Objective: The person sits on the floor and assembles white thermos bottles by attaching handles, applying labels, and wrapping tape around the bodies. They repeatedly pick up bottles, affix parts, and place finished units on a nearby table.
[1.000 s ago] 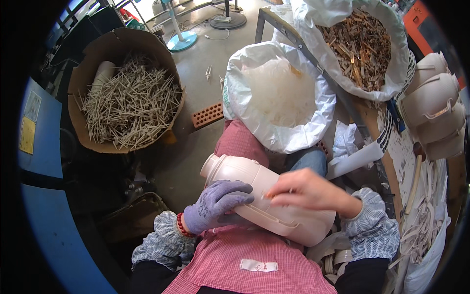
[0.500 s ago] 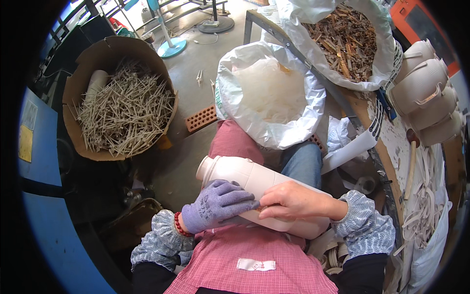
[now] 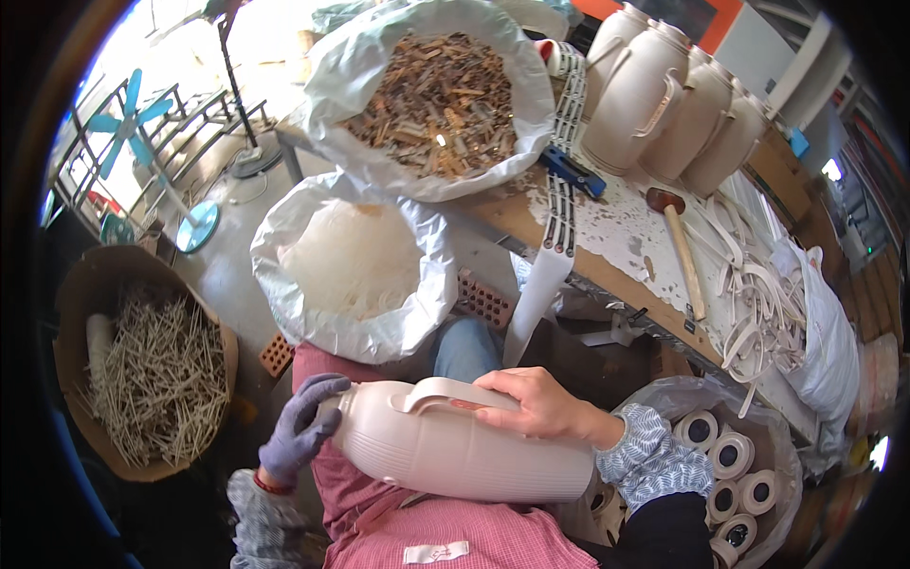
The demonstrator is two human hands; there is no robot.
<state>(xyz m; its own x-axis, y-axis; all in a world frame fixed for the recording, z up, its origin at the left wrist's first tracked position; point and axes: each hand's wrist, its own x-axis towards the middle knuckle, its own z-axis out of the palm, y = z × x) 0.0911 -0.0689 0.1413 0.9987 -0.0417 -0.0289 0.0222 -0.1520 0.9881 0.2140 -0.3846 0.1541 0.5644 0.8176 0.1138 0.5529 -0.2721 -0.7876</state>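
Across my lap lies a pale pinkish-beige plastic thermos jug (image 3: pixel 464 460), its neck to the left and its base to the right. My left hand (image 3: pixel 299 431), in a purple-grey glove, is closed round the neck end. My bare right hand (image 3: pixel 540 406) rests over the handle (image 3: pixel 445 391), its thumb and fingers curled onto the handle's base-side end. Part of the fingertips is hidden behind the jug and handle. The handle faces up and away from me.
Ahead stand a white sack (image 3: pixel 355 332) of translucent pieces and a sack (image 3: pixel 332 104) of brown scraps. At left is a carton (image 3: pixel 71 313) of thin sticks. On the bench are several jugs (image 3: pixel 630 100), a mallet (image 3: pixel 681 247) and pale straps (image 3: pixel 758 303). Ring-shaped parts (image 3: pixel 730 455) fill a bag at right.
The view has swung right toward the bench. The jug has been turned, so its handle now shows. My left hand has moved to the neck and my right hand onto the handle.
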